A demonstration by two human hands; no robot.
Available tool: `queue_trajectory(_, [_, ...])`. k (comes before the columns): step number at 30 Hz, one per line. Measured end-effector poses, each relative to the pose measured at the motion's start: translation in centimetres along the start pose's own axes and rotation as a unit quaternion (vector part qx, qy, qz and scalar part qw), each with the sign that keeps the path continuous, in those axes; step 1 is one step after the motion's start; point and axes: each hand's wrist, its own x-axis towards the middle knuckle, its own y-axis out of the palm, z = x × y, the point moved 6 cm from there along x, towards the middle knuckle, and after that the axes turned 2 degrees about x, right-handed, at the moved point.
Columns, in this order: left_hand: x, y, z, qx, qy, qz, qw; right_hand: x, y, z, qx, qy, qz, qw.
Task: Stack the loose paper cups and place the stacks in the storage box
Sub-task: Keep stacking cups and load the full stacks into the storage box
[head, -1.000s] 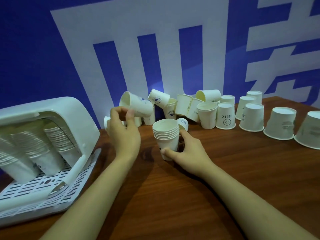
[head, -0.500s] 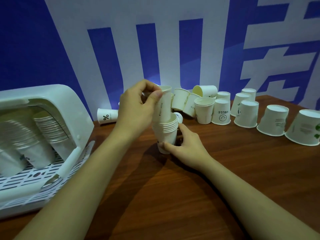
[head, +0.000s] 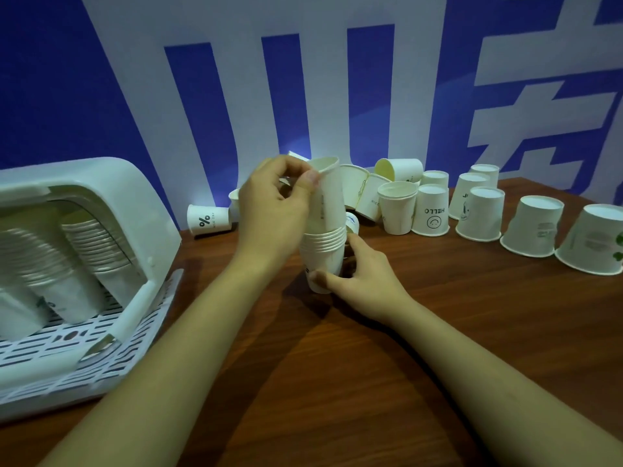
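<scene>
Two bare forearms reach in from the lower edge of the frame, uncovered as far as the view shows, with no sleeve visible on either. The left hand (head: 269,210) and right hand (head: 367,278) are ungloved, with short, unpainted nails.

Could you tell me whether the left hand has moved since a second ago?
Yes: the left hand carried its cup rightward from the wall-side pile onto the stack.

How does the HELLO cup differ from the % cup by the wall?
The HELLO cup stands upside down, base up; the % cup lies on its side. The HELLO cup sits among the cups right of the hands; the % cup lies apart near the storage box. Both are white paper cups with dark print.
</scene>
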Motion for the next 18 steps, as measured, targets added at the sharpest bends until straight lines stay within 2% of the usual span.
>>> queue_trajectory(2, [-0.4, 0.6, 0.1, 0.006, -0.004, 0.011, 1.000, 0.1, -0.1, -0.1, 0.008, 0.006, -0.007, 1.000])
queue_trajectory(5, [-0.7, 1.1, 0.1, 0.090, -0.004, 0.051, 0.995, 0.1, -0.2, -0.2, 0.026, 0.019, -0.015, 0.999])
queue_trajectory(8, [-0.4, 0.6, 0.2, 0.148, -0.013, 0.078, 0.986, 0.0, 0.2, 0.1, -0.003, 0.006, 0.005, 1.000])
queue_trajectory(11, [-0.9, 1.3, 0.5, 0.227, -0.021, 0.138, 0.964, -0.1, 0.2, 0.4, -0.009, -0.009, 0.011, 1.000])
queue_trajectory(13, [-1.9, 1.7, 0.9, 0.211, -0.002, 0.139, 0.967, -0.2, 0.2, 0.5, 0.001, -0.011, 0.011, 1.000])
queue_trajectory(14, [-2.3, 1.5, 0.8, 0.163, 0.013, 0.095, 0.982, -0.2, 0.1, 0.4, 0.007, -0.009, 0.009, 1.000])
queue_trajectory(16, [-2.3, 0.1, 1.6, 0.015, -0.008, -0.072, 0.997, -0.4, 0.0, 0.4, 0.011, -0.006, 0.008, 1.000])
queue_trajectory(17, [-1.9, -0.5, 3.2, -0.043, -0.051, -0.149, 0.987, -0.4, -0.1, 0.5, 0.008, -0.010, 0.012, 1.000])
queue_trajectory(18, [-1.1, -0.9, 5.5, -0.074, -0.127, -0.207, 0.967, -0.3, 0.0, 0.5, 0.006, -0.013, 0.018, 1.000])
